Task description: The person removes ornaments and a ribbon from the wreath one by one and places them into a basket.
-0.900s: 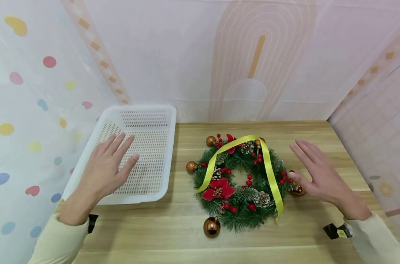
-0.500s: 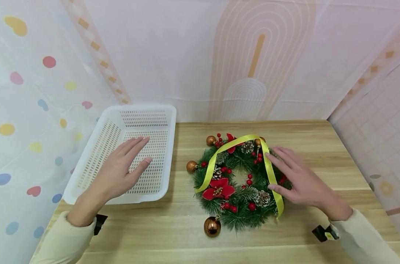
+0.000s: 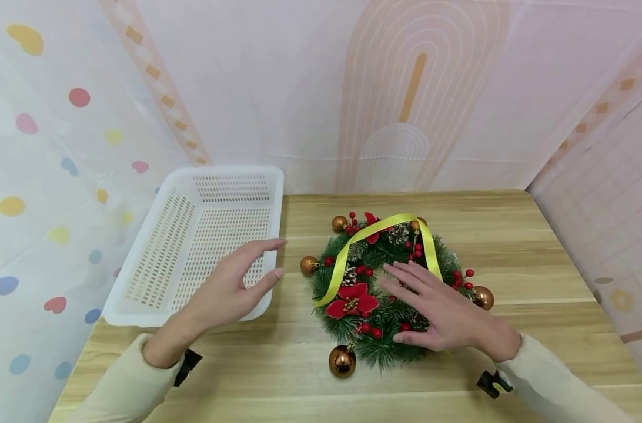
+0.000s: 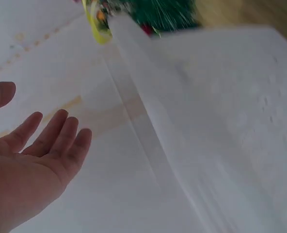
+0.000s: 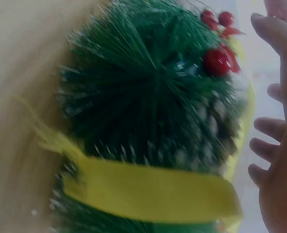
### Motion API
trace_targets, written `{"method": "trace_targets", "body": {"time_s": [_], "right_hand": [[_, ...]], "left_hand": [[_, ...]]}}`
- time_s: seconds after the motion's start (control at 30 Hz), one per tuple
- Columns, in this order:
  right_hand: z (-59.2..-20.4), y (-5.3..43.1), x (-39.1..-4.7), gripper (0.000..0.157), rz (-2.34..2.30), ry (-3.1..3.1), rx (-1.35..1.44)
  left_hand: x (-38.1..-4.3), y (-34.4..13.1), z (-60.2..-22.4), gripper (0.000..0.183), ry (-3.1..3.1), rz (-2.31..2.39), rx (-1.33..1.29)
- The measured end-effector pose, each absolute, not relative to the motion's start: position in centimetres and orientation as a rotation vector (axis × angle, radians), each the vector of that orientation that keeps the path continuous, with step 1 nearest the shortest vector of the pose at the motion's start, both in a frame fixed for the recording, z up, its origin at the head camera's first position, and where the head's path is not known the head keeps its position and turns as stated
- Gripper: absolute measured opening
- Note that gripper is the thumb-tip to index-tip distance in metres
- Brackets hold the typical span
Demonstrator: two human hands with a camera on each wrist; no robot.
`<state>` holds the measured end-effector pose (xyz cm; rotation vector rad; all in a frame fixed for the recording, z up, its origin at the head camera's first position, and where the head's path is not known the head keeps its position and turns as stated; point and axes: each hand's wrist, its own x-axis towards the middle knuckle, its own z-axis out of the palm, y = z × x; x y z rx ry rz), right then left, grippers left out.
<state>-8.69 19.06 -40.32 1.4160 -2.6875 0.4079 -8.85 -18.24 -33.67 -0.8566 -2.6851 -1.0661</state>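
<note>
A green wreath with red berries, pinecones and a red poinsettia lies on the wooden table. A yellow ribbon is draped over it; its lower right end is hidden behind my right hand. That hand hovers over the wreath's right half with its fingers extended, holding nothing. In the right wrist view the ribbon crosses the wreath's side. My left hand, fingers spread from the thumb, is above the right rim of a white plastic basket. It holds nothing.
Copper baubles, one at the front and one at the right, stick out from the wreath. The wooden table meets a patterned cloth backdrop at the rear and along both sides.
My right hand has moved left from beside the wreath to above it. My left hand has shifted right, from over the basket's middle to its right rim. Wreath and basket stay put.
</note>
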Motion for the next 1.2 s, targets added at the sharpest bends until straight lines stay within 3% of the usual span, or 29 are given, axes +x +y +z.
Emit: {"method": "trace_targets", "body": {"time_s": [0.53,1.2], "right_hand": [[-42.7,17.7,-8.1,0.098,0.419,-2.666,1.516],[-43.2,17.4,-8.6,0.086,0.314,-2.616,1.530]], "left_hand": [[-4.8,-12.4,-35.3,0.031,-2.779,-1.891,-1.076],[-4.2,-12.3,-41.6,0.028,-3.005,-1.949,-0.873]]}}
